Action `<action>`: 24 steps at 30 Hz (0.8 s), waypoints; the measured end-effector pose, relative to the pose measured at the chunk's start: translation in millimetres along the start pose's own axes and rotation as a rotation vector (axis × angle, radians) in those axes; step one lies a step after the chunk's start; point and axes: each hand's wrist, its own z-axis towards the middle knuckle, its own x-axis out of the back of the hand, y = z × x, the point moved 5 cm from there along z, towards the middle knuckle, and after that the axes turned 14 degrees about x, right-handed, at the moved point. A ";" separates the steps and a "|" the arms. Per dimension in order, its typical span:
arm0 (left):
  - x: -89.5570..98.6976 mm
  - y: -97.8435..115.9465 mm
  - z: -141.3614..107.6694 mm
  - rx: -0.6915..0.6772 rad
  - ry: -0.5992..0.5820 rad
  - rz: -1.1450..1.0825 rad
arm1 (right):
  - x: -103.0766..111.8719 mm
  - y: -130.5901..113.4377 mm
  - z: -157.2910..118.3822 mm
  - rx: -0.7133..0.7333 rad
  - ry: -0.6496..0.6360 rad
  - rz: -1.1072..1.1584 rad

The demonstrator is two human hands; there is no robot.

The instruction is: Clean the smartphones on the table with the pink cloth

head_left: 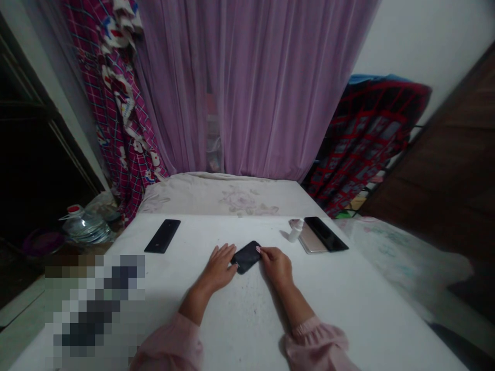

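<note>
A black smartphone (pixel 246 256) lies near the middle of the white bench (pixel 247 314), between the left hand (pixel 218 268) and the right hand (pixel 275 266). The fingers (pixel 223 252) of both hands touch its opposite ends, loosely curved and not clenched; whether they grip it, I cannot tell. Along the far edge lie another black phone (pixel 162 236) and, toward the right corner, a small white bottle (pixel 296 231) beside a gold phone (pixel 311 238) partly under a black phone (pixel 327 233).

Left hand (pixel 218 268) and right hand (pixel 276 267) touch opposite ends of a black smartphone (pixel 246 256) on a white table (pixel 247 309).
</note>
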 end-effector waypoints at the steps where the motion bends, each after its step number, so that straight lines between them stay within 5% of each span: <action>1: 0.1 1.0 -0.8 0.005 0.012 -0.006 | 2.7 0.3 -8.5 0.014 0.006 0.008; 7: -2.3 11.2 -9.7 0.005 0.150 0.023 | 7.0 -5.4 -31.1 0.063 -0.046 0.023; 19: -3.5 12.8 -9.7 -0.025 0.130 0.028 | -4.6 -1.4 22.5 0.026 -0.108 0.089; 24: -1.9 14.8 -10.8 -0.014 0.131 0.045 | -3.4 -2.1 14.5 0.060 -0.090 0.072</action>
